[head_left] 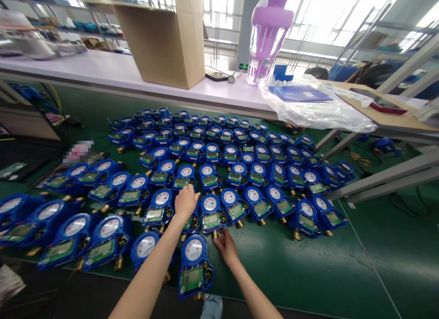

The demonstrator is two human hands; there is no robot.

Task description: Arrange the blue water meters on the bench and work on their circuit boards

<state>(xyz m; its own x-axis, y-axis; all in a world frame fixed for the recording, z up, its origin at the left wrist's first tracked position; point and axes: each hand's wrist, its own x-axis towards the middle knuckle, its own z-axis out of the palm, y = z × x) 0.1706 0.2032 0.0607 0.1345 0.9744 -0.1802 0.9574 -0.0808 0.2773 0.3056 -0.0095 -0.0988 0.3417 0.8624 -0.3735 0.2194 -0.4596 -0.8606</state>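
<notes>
Rows of blue water meters with white round dials, green circuit boards and brass ends lie on the green table. My left hand (pixel 185 203) is closed over the far part of a water meter (pixel 190 225), hiding its dial; the fingertips are partly hidden. My right hand (pixel 226 247) has its thumb and fingers at the near brass end of the neighbouring water meter (pixel 210 204). Below my left forearm, a single water meter (pixel 192 266) sits at the table's front edge. Another water meter (pixel 145 247) is partly covered by that forearm.
Behind the meters runs a raised pale shelf (pixel 103 72) with a cardboard box (pixel 161 45), a purple bottle (pixel 269 35) and a plastic bag (pixel 305 106). A dark laptop (pixel 27 145) stands at left. Grey metal supports (pixel 380 175) slant down at right onto the green table (pixel 343 268).
</notes>
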